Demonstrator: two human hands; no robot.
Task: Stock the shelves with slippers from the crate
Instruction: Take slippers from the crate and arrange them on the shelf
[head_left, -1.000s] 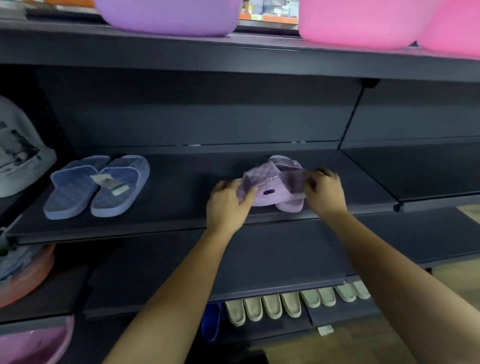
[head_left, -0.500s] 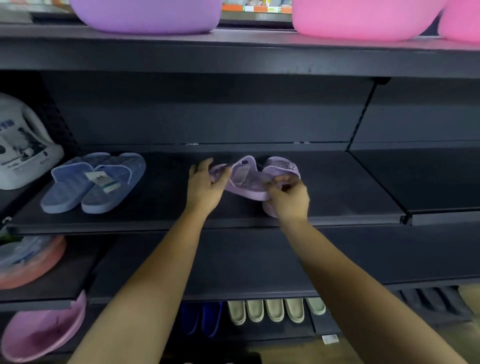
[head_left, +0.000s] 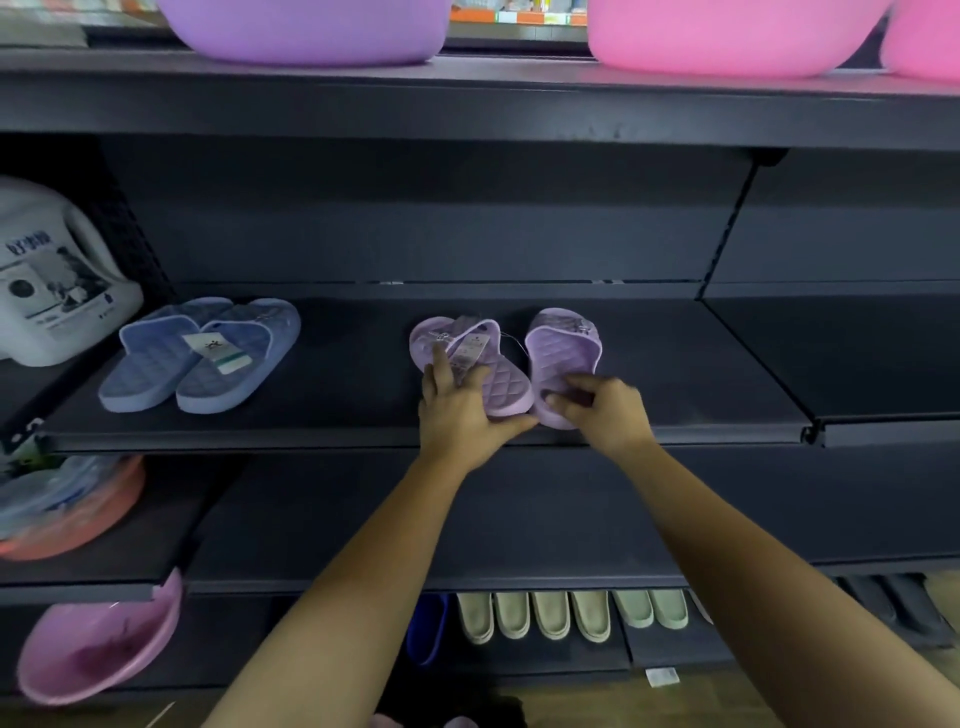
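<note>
Two lilac quilted slippers lie side by side, toes to the back, on the dark middle shelf (head_left: 363, 426). The left lilac slipper (head_left: 498, 387) carries a paper tag, and my left hand (head_left: 460, 410) grips its heel with fingers on top. My right hand (head_left: 602, 410) pinches the heel of the right lilac slipper (head_left: 561, 348). A pair of blue slippers (head_left: 202, 353) with a tag rests further left on the same shelf. The crate is out of view.
Purple basin (head_left: 306, 31) and pink basin (head_left: 727, 36) sit on the top shelf. A white package (head_left: 52, 280) stands at far left. Lower shelves hold a plastic-wrapped orange basin (head_left: 67, 509), a pink basin (head_left: 98, 644), a row of beige slippers (head_left: 550, 616).
The lilac pair, held bunched together a second ago, has been spread apart and laid flat on the shelf. Both hands slid back to the heels.
</note>
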